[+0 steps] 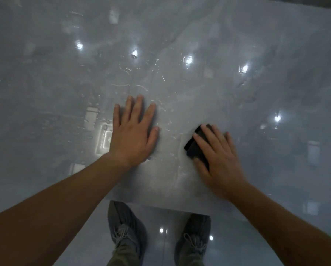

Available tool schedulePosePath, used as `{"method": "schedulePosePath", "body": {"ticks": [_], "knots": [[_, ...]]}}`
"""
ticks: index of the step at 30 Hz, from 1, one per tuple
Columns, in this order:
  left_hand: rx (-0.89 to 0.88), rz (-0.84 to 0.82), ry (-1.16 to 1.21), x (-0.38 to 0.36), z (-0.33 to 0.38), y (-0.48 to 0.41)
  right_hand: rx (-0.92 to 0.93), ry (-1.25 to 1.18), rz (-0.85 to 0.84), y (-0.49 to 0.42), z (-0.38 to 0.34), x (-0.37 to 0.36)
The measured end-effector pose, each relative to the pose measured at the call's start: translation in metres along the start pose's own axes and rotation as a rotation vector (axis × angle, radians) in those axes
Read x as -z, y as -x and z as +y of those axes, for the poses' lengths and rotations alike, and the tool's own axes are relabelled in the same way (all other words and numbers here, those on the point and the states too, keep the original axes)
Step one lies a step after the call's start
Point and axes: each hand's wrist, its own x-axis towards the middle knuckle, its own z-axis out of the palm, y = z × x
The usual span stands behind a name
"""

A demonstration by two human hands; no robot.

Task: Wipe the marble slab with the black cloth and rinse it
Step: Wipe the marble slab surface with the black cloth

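Right hand (pixel 221 160) flat atop black cloth (pixel 196 145), on marble slab (pixel 180 83).

Grey lace-up shoes (pixel 127 225) stand on glossy floor tiles (pixel 160 250).

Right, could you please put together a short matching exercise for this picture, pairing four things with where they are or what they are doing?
Things:
1. left hand
2. right hand
3. black cloth
4. grey shoes

Places or states:
a. standing on the shiny floor
b. lying flat on the wet slab, holding nothing
c. pinned under straight fingers
d. pressing down on the black cloth

Right pairs: 1-b, 2-d, 3-c, 4-a.
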Motion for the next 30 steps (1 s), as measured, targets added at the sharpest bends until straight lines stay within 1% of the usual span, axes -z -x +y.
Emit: {"method": "schedulePosePath", "body": {"ticks": [2, 5, 6, 7, 8, 11, 13, 15, 16, 20, 21, 22, 25, 26, 27, 28, 30], "knots": [[0.025, -0.008, -0.026, 0.003, -0.019, -0.008, -0.083, 0.010, 0.054, -0.042, 0.003, 0.004], [0.026, -0.031, -0.049, 0.001, -0.037, -0.014, -0.316, -0.011, 0.141, -0.103, -0.012, 0.003], [0.016, -0.038, -0.054, -0.001, -0.040, -0.014, -0.361, -0.021, 0.159, -0.113, -0.023, -0.001], [0.005, -0.045, -0.055, -0.001, -0.042, -0.014, -0.356, -0.027, 0.163, -0.115, -0.035, -0.005], [-0.007, -0.051, -0.054, -0.001, -0.043, -0.014, -0.300, -0.023, 0.143, -0.111, -0.047, -0.009], [-0.042, -0.061, -0.048, 0.006, -0.051, -0.024, -0.047, 0.004, 0.034, -0.083, -0.067, -0.019], [-0.056, -0.065, -0.043, 0.011, -0.061, -0.039, 0.005, 0.015, -0.014, -0.079, -0.064, -0.017], [-0.073, -0.060, -0.047, 0.012, -0.071, -0.049, -0.012, 0.022, -0.011, -0.097, -0.056, -0.012], [-0.090, -0.054, -0.052, 0.010, -0.075, -0.050, -0.055, 0.013, 0.019, -0.112, -0.052, -0.010], [-0.148, -0.038, -0.045, 0.005, -0.083, -0.048, -0.299, -0.009, 0.149, -0.160, -0.055, -0.009], [-0.155, -0.030, -0.036, 0.005, -0.085, -0.047, -0.298, -0.009, 0.148, -0.157, -0.063, -0.012], [-0.157, -0.020, -0.033, 0.005, -0.087, -0.047, -0.246, -0.012, 0.125, -0.149, -0.070, -0.015], [-0.164, -0.009, -0.035, 0.006, -0.088, -0.047, -0.002, 0.012, 0.002, -0.113, -0.079, -0.016], [-0.167, -0.011, -0.031, 0.006, -0.087, -0.047, 0.033, 0.020, -0.025, -0.111, -0.073, -0.013], [-0.169, -0.009, -0.023, 0.006, -0.087, -0.047, 0.026, 0.025, -0.027, -0.120, -0.065, -0.009], [-0.172, -0.005, -0.009, 0.007, -0.086, -0.047, -0.022, 0.032, -0.007, -0.135, -0.059, -0.006], [-0.176, 0.000, 0.019, 0.009, -0.090, -0.045, -0.173, 0.038, 0.075, -0.180, -0.049, -0.002]]}}
